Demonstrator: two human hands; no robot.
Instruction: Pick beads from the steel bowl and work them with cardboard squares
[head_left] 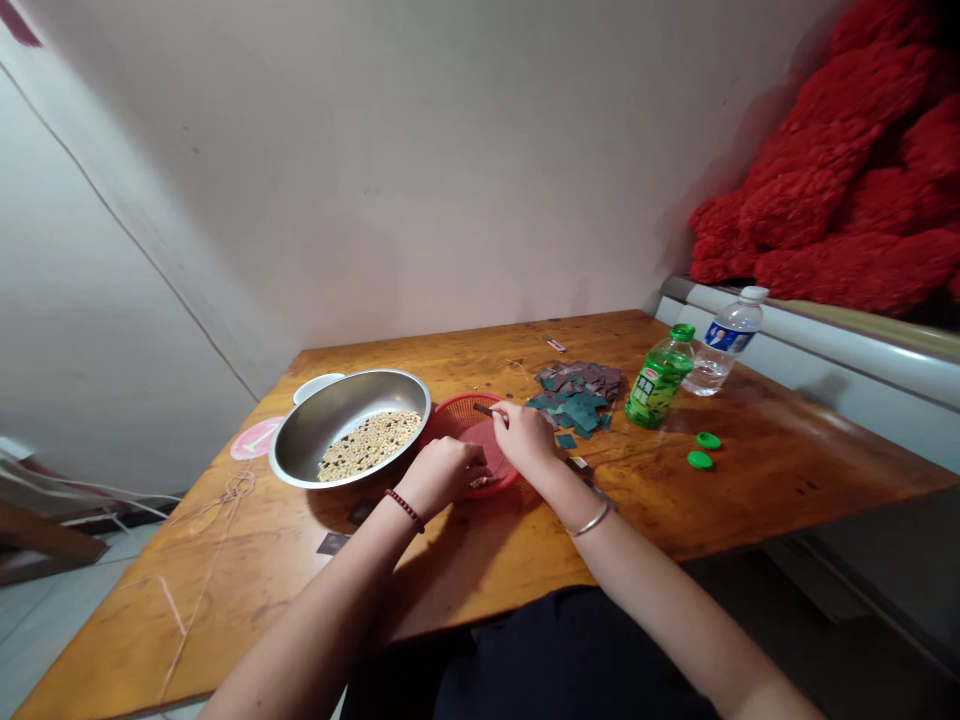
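Note:
A red plastic basket [444, 412] with mesh sides stands in front of me on the wooden table. My left hand [450, 468] is over its near left side, fingers curled down and partly hidden; small pale bits show by the fingertips, but I cannot tell whether they are held. My right hand [525, 438] is above the basket's right side, pinching a small dark flat piece [482, 410] between thumb and finger. Left of the basket, a tilted steel bowl [304, 440] holds yellowish beans [371, 445] mixed with black ones.
Dark and green square pieces [577, 395] are heaped right of the basket. Beyond stand a green bottle [658, 380] and a clear water bottle [724, 345]; two green caps [701, 459] lie nearby. Loose string [214, 540] trails at left. Red fluffy bundles [840, 170] are piled back right.

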